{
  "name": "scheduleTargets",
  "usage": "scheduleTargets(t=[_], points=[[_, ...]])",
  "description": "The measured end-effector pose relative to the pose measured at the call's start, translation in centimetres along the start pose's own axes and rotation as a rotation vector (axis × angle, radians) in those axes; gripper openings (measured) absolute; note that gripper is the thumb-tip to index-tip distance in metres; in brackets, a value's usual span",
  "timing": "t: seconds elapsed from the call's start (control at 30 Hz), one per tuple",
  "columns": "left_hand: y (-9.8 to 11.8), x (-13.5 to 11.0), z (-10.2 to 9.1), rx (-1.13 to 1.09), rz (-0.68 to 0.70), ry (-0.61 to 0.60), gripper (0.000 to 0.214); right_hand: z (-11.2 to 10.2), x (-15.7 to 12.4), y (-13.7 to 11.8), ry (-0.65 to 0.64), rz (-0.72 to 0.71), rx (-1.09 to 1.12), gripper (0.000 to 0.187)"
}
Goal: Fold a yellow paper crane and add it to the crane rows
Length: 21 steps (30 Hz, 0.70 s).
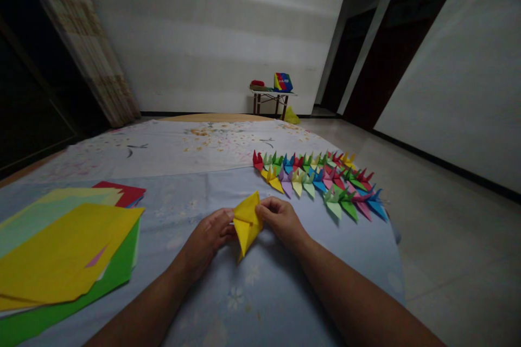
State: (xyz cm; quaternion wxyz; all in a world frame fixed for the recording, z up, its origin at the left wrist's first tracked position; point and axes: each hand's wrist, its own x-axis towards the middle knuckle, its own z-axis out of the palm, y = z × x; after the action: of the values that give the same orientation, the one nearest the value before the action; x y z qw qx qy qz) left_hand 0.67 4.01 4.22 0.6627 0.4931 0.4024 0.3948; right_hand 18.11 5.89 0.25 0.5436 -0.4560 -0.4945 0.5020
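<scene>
A partly folded piece of yellow origami paper (247, 222) is held up between my two hands, just above the blue tablecloth. It has a diamond-like outline with a narrow point hanging down and a crease across its middle. My left hand (211, 238) pinches its left corner between thumb and fingers. On the other side, my right hand (283, 219) grips the right edge, with the thumb against the paper and the fingers curled. Beyond my right hand stand several rows of folded paper cranes (313, 176) in red, green, blue, yellow, purple and pink.
Loose coloured paper sheets (61, 249) lie stacked at the left, yellow and green uppermost. A blue flowered tablecloth (244, 303) covers the near table, with a white flowered cloth (171, 146) behind. By the far wall, a small table (271, 93) bears a colourful box (283, 82).
</scene>
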Motion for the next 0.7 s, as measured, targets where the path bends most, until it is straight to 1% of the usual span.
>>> scheduleTargets(t=[0.1, 0.2, 0.33, 0.53, 0.7], points=[[-0.1, 0.0, 0.1, 0.112, 0.012, 0.057, 0.035, 0.1, -0.2, -0.1, 0.01, -0.076, -0.094, 0.024], [-0.2, 0.0, 0.2, 0.203, 0.047, 0.134, 0.035, 0.3, -0.5, -0.3, 0.004, -0.152, -0.186, 0.02], [-0.5, 0.2, 0.0, 0.246, 0.065, 0.23, 0.032, 0.5, -0.8, -0.5, -0.019, -0.179, -0.243, 0.018], [-0.7, 0.4, -0.3, 0.252, 0.084, 0.251, 0.029, 0.6, -1.0, -0.9, -0.066, -0.201, -0.247, 0.017], [-0.6, 0.3, -0.3, 0.27, 0.088, 0.297, 0.027, 0.7, -1.2, -1.2, -0.137, -0.205, -0.257, 0.022]])
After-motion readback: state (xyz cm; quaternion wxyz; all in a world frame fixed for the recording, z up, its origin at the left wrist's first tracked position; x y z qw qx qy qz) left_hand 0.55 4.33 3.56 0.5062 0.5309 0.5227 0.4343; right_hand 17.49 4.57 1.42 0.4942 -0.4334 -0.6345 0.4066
